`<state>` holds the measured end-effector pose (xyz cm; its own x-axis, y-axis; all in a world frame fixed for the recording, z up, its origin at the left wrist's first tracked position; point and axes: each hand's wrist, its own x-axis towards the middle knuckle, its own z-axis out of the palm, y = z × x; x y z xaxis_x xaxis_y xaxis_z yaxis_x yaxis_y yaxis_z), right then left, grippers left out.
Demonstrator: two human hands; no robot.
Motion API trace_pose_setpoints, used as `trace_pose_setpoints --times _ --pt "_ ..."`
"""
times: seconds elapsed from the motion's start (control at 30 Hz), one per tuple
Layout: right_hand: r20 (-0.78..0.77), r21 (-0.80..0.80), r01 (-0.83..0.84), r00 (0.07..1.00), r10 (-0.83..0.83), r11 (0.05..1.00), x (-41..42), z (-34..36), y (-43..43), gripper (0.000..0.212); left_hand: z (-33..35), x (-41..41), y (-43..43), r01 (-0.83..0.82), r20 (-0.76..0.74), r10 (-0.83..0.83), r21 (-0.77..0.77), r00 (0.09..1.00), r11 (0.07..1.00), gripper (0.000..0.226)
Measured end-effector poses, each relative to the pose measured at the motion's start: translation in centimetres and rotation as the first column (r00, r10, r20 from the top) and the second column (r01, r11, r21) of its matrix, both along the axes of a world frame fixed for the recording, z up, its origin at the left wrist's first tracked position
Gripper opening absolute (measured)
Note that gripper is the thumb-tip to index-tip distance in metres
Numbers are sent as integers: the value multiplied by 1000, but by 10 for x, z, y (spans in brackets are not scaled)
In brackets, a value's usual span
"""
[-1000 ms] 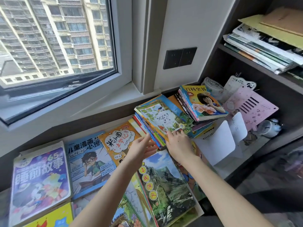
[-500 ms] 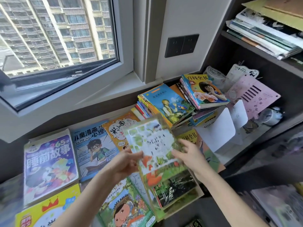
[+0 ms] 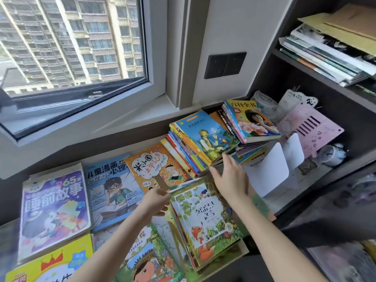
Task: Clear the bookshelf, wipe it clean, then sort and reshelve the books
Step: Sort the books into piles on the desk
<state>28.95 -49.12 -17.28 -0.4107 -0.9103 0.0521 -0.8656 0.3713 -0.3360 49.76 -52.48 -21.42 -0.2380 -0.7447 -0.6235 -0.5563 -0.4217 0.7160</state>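
Hovering right fingers (image 3: 228, 162), splayed, beside book stack (image 3: 205, 137)

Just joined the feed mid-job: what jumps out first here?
A big purple storybook lies far left, below the window. In the centre, a fox-cover book tops a pile, with the left hand at its corner. The open right hand stretches toward the slanted stack behind.

Left forearm bare, enters from 7 o'clock, reaches toward 1 o'clock; left hand (image 3: 156, 202) fingers curled, grip unclear. Right forearm enters from 5 o'clock; right hand (image 3: 230, 178) palm down, fingers straight, pointing 11 o'clock
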Motion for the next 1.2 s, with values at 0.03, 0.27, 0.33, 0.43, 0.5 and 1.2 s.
trace_pose_setpoints --times 0.03,0.27,0.33,0.43,0.5,1.2 --pt "-40 62 -23 999 26 998 -5 2 -21 79 1 -1 -4 -16 3 16 -17 1000 1000 15" --pt "-340 317 -131 909 241 939 -10 -24 -60 70 13 -7 -21 -106 -77 103 -42 992 993 19" --pt "-379 293 -163 885 271 942 -7 -26 -50 58 15 -8 -23 -122 -93 116 -58 989 991 18" --pt "-456 171 -249 838 301 953 0 -22 -30 32 22 -14 -21 -162 -198 151 -43 969 986 25" --pt "-448 97 -345 822 351 933 17 -15 -3 17 30 -20 -17 -189 -334 183 17 925 982 30" --pt "-276 392 -45 947 164 919 -2 -23 -66 92 -20 -5 32 96 -23 -93 285 995 954 19"
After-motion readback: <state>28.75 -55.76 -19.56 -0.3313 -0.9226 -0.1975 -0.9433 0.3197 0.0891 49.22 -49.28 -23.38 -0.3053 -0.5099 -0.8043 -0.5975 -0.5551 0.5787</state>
